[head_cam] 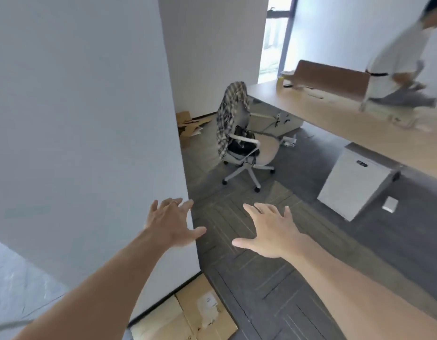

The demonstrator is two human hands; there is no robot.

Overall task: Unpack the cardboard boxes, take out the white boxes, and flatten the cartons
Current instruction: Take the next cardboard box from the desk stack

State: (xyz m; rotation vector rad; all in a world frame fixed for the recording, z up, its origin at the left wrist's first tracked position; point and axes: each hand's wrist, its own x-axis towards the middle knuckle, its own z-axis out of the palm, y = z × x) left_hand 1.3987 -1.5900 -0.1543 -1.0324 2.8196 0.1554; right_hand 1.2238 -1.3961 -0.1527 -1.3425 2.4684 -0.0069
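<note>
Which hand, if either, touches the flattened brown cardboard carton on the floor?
Apart, both. Head view shows left hand and right hand spread open, wall and floor separating them from the carton.

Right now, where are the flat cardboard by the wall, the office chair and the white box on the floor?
Flat cardboard [168,320]: head view, brown face left of its label.
Office chair [267,152]: head view, on the seat.
White box [352,185]: head view, middle of its big side.
</note>
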